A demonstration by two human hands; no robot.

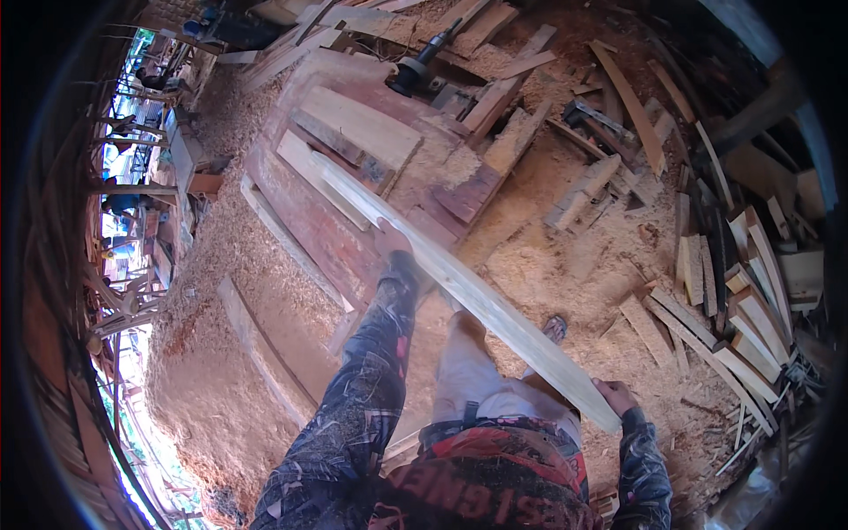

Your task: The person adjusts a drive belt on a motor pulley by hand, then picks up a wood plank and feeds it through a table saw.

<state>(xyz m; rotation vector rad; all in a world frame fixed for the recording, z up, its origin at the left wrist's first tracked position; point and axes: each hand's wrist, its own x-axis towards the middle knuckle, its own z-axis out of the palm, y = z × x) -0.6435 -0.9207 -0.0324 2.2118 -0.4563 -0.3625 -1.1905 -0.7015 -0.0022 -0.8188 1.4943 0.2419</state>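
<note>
A long pale wooden plank (481, 300) slants across the front of my body, its far end over a low reddish workbench (331, 238) and its near end by my right hip. My left hand (389, 238) grips its left edge toward the far part, the fingers partly hidden by the wood. At the near end my right hand (616, 397) is closed on the right edge. Beside the plank's far end a shorter board (311, 172) lies on the bench, next to some thicker planks (362, 132).
A dark power tool (420, 66) rests at the bench's far end. Offcuts (751, 327) are heaped on the right. Sawdust and shavings (203, 327) cover the ground, with a long board (265, 349) lying at left. Several people are in the bright background at far left.
</note>
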